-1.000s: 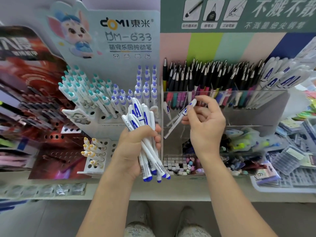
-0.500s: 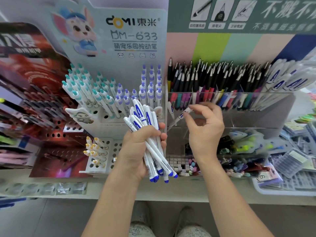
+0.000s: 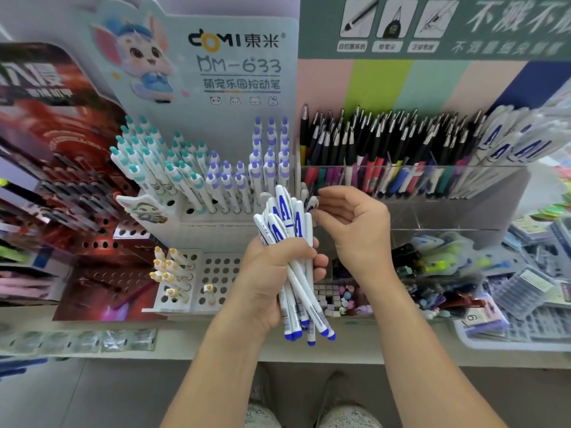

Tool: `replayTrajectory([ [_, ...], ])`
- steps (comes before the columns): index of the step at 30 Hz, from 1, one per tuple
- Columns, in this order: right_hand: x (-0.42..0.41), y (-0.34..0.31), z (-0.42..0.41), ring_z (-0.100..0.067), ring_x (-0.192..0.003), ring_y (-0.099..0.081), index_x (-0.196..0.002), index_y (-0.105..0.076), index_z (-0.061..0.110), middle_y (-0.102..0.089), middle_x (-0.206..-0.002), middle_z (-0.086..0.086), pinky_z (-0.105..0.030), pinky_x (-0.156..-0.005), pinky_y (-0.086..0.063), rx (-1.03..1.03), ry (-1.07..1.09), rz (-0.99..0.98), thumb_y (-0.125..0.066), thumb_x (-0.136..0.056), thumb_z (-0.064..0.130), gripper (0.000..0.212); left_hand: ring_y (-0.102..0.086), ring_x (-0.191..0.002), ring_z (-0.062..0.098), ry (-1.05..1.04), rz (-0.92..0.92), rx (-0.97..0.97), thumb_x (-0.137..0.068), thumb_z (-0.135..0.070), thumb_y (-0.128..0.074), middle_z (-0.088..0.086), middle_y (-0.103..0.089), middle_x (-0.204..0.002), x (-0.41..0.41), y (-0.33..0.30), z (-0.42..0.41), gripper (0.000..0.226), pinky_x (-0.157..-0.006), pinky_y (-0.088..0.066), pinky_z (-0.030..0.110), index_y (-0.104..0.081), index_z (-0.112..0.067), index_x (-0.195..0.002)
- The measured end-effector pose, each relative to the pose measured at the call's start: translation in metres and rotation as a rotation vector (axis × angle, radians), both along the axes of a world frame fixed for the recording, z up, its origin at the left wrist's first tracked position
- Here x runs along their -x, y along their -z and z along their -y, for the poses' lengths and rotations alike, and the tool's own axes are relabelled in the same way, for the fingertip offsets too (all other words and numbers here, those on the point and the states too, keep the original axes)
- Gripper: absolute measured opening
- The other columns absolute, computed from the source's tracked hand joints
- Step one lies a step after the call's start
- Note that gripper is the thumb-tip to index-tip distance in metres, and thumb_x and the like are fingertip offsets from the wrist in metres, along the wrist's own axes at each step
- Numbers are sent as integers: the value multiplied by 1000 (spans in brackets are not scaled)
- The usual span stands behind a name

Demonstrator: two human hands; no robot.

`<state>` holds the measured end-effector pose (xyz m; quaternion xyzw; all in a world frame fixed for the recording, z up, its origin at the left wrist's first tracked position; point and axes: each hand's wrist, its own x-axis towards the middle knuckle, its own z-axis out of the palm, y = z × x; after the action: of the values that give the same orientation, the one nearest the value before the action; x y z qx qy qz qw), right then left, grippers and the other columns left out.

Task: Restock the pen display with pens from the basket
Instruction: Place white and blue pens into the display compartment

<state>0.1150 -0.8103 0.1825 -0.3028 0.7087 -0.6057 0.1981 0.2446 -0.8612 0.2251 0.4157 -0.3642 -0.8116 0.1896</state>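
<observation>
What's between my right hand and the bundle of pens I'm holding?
Nothing visible. The right hand hangs just right of the pens gripped in the left hand, its fingers by the pen tops with open air between.

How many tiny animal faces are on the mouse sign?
4, side by side in one row: panda leftmost, then bear, cat, and bunny rightmost. None seem hidden.

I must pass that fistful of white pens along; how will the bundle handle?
The pens look stiff and smooth, so likely slippery. They already splay unevenly in the left hand, so some may slide out. Probably light.
</observation>
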Motion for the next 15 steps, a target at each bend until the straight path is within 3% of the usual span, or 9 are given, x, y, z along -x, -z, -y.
replayTrajectory([
  [4,9,-10,-13,-7,-90,-73,-107,-74,12,-76,-95,2,-25,-85,-59,-30,52,4,-78,-86,5,22,-68,-56,16,-6,-5,-50,-85,12,-55,8,-65,-64,-1,4,2,14,-51,-55,25,-65,6,-92],
  [10,12,-38,-26,-20,-86,-76,-100,-74,8,-77,-88,-8,-32,-77,-62,62,132,224,-69,-95,11,8,-72,-62,20,11,-9,-27,-84,15,-60,11,-69,-67,8,2,-6,14,-55,-58,27,-66,6,-94],
  [15,9,-59,-36,-13,-65,-65,-88,-79,17,-76,-79,-3,-25,-60,-56,-180,-165,236,-73,-86,36,21,-73,-65,23,25,-9,14,-84,15,-60,14,-71,-70,13,0,-10,20,-57,-59,29,-67,2,-98],
])
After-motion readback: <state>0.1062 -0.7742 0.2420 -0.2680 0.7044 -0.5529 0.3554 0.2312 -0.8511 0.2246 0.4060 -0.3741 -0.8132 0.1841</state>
